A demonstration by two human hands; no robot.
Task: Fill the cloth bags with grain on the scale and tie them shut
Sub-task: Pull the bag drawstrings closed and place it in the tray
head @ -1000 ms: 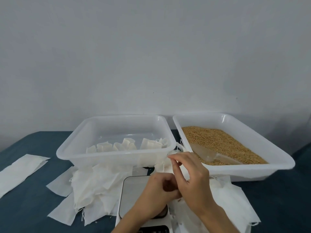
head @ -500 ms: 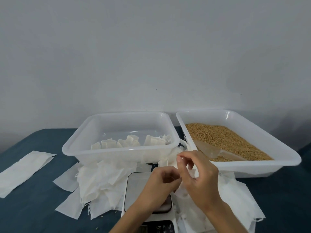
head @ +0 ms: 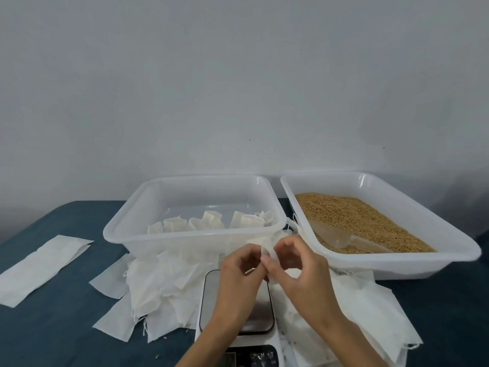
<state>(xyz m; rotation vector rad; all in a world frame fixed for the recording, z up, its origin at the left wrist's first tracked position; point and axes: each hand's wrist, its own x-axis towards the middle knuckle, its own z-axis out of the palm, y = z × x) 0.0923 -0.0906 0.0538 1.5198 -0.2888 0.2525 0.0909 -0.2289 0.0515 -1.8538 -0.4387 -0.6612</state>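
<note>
— Judging by the left tub (head: 276,221), how much has been done?

— A row of small filled bags (head: 211,223) is seen standing along its near wall, so several rounds are taken to be finished. Many flat empty bags (head: 169,284) are heaped in front of that tub and to the right of the scale (head: 211,300), so most of the work is judged to be left.

— And the bag in hand?

— A small white cloth bag (head: 268,254) is held above the scale's far edge. It is pinched from the left by the left hand (head: 239,276) and from the right by the right hand (head: 304,274), fingers curled on its top. Tying is the likely step; the string cannot be made out.

— What of the materials?

— Thin, limp, matte fabric with loose thread ends is seen. Both tubs are translucent, glossy plastic with rounded rims. Golden-brown, fine grain (head: 352,218) is banked in the right tub (head: 449,237), and a clear plastic scoop (head: 341,237) is left lying in it. A smooth metal plate is fitted on the scale, over dark blue cloth.
</note>
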